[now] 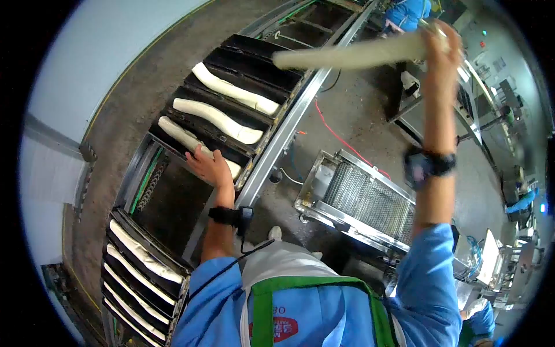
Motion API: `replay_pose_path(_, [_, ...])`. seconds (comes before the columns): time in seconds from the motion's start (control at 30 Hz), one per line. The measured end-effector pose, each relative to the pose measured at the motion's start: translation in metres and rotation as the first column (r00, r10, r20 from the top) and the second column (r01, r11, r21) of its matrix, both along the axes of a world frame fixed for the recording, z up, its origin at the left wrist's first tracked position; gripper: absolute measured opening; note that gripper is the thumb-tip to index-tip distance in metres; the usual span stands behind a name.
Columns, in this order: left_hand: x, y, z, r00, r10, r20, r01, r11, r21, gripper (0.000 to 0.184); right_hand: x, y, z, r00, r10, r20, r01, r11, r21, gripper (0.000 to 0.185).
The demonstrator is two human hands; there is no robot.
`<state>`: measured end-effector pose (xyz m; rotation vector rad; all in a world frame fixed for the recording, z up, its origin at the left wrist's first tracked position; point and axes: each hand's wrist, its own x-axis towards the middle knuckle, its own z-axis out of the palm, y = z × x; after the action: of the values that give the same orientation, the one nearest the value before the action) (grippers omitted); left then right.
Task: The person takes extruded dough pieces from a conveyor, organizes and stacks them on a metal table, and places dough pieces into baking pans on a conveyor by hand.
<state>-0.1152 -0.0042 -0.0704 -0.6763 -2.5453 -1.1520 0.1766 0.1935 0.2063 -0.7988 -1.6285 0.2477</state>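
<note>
A long pale dough strip [358,53] hangs in the air at the upper right, its near end gripped by my right hand [442,52], slightly blurred. My left hand [211,166] rests with fingers spread on another dough strip [179,134], which lies in the nearest slot of a black tray [254,49]. Two more strips, a curved one [217,118] and one farther up [234,92], lie in slots of the same tray. The tray's far slots hold no dough.
A second black tray [141,276] with several dough strips sits at the lower left on the conveyor, whose metal rail [289,124] runs diagonally. A wire-mesh conveyor [370,199] stands right of centre. Co-workers in blue [407,13] appear at the top and lower right.
</note>
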Motion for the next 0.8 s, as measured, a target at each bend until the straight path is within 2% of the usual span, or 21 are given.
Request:
replay_pose_path(0.03, [0.003, -0.001, 0.011, 0.994, 0.02, 0.107, -0.019, 1.0, -0.014, 0.043, -0.022, 0.031, -0.021, 0.996, 0.011, -0.089, 0.001, 0.991, 0.136, 0.026])
replay_pose_path(0.07, [0.005, 0.0, 0.018, 0.976, 0.035, 0.214, -0.028, 0.999, -0.035, 0.044, -0.056, 0.023, -0.032, 0.993, -0.007, -0.117, 0.009, 1.0, 0.015, 0.029])
replay_pose_path(0.1, [0.003, 0.002, 0.017, 0.978, 0.023, 0.209, -0.015, 0.999, -0.041, 0.044, -0.078, 0.053, -0.06, 1.0, 0.015, -0.006, -0.015, 1.0, 0.016, 0.038])
replay_pose_path(0.13, [-0.002, -0.001, 0.012, 0.981, 0.026, 0.191, -0.026, 1.0, -0.003, 0.044, -0.104, 0.064, -0.096, 1.0, -0.001, 0.0, 0.001, 1.0, -0.028, 0.053])
replay_pose_path(0.17, [-0.006, -0.003, 0.003, 0.985, 0.002, 0.174, -0.01, 0.999, 0.04, 0.044, -0.111, 0.093, -0.146, 0.977, 0.019, 0.213, -0.009, 0.999, -0.05, 0.068])
replay_pose_path(0.2, [-0.012, -0.012, -0.009, 0.991, -0.024, 0.13, 0.014, 0.997, 0.08, 0.043, -0.112, 0.07, -0.167, 0.976, 0.073, 0.207, 0.02, 0.909, -0.416, 0.079])
replay_pose_path(0.23, [-0.021, -0.025, -0.018, 0.999, 0.006, 0.037, -0.007, 1.0, 0.016, 0.044, -0.113, 0.043, -0.183, 0.904, -0.008, 0.428, 0.144, 0.947, -0.288, 0.068])
replay_pose_path(0.27, [-0.037, -0.028, -0.027, 1.0, -0.001, -0.018, 0.0, 0.999, -0.034, 0.046, -0.098, 0.044, -0.216, 0.796, 0.123, 0.593, 0.122, 0.926, -0.356, 0.065])
replay_pose_path(0.3, [-0.05, -0.021, -0.021, 0.997, 0.06, 0.05, -0.056, 0.994, -0.09, 0.044, -0.083, 0.032, -0.247, 0.711, 0.131, 0.691, 0.153, 0.93, -0.334, 0.061])
replay_pose_path(0.33, [-0.068, -0.017, -0.02, 1.0, 0.014, 0.018, -0.014, 0.999, -0.044, 0.04, -0.065, -0.003, -0.235, 0.606, 0.274, 0.747, 0.248, 0.827, -0.504, 0.059])
replay_pose_path(0.37, [-0.095, -0.018, -0.04, 0.997, -0.072, 0.027, 0.068, 0.99, 0.124, 0.037, -0.043, -0.025, -0.245, 0.569, 0.356, 0.741, 0.266, 0.773, -0.576, 0.058])
replay_pose_path(0.4, [-0.112, -0.011, -0.039, 0.996, -0.041, 0.085, 0.031, 0.993, 0.115, 0.036, -0.015, -0.039, -0.265, 0.483, 0.367, 0.795, 0.35, 0.751, -0.56, 0.059])
replay_pose_path(0.47, [-0.12, -0.012, -0.018, 0.998, -0.052, -0.034, 0.05, 0.998, -0.049, 0.035, 0.036, -0.067, -0.291, 0.366, 0.375, 0.852, 0.519, 0.678, -0.521, 0.06])
replay_pose_path(0.5, [-0.127, -0.01, -0.017, 0.997, -0.062, 0.056, 0.061, 0.998, 0.013, 0.039, 0.065, -0.083, -0.294, 0.338, 0.358, 0.87, 0.612, 0.619, -0.492, 0.061])
replay_pose_path(0.53, [-0.137, -0.001, -0.015, 0.992, -0.047, 0.117, 0.054, 0.997, -0.062, 0.04, 0.097, -0.101, -0.301, 0.279, 0.291, 0.915, 0.705, 0.585, -0.401, 0.058])
replay_pose_path(0.57, [-0.135, -0.008, -0.01, 0.989, -0.023, 0.144, 0.024, 1.0, -0.008, 0.039, 0.122, -0.113, -0.321, 0.248, 0.204, 0.947, 0.732, 0.601, -0.321, 0.056])
replay_pose_path(0.6, [-0.129, -0.012, -0.002, 0.988, -0.008, 0.155, 0.005, 1.0, 0.019, 0.039, 0.13, -0.126, -0.295, 0.305, 0.368, 0.878, 0.789, 0.419, -0.449, 0.051])
replay_pose_path(0.63, [-0.124, -0.017, 0.005, 0.986, 0.006, 0.165, -0.014, 0.999, 0.047, 0.038, 0.148, -0.141, -0.309, 0.276, 0.299, 0.913, 0.794, 0.465, -0.392, 0.055])
replay_pose_path(0.7, [-0.112, -0.016, 0.022, 0.988, 0.066, 0.14, -0.055, 0.995, -0.079, 0.035, 0.164, -0.165, -0.318, 0.104, 0.232, 0.967, 0.807, 0.549, -0.219, 0.061])
replay_pose_path(0.73, [-0.13, -0.016, 0.009, 0.999, -0.026, 0.042, 0.032, 0.987, -0.159, 0.035, 0.167, -0.172, -0.317, 0.068, 0.172, 0.983, 0.827, 0.542, -0.152, 0.047])
replay_pose_path(0.8, [-0.131, -0.012, -0.007, 0.997, -0.068, -0.035, 0.066, 0.995, -0.07, 0.035, 0.191, -0.171, -0.327, 0.093, 0.119, 0.988, 0.822, 0.551, -0.144, 0.045])
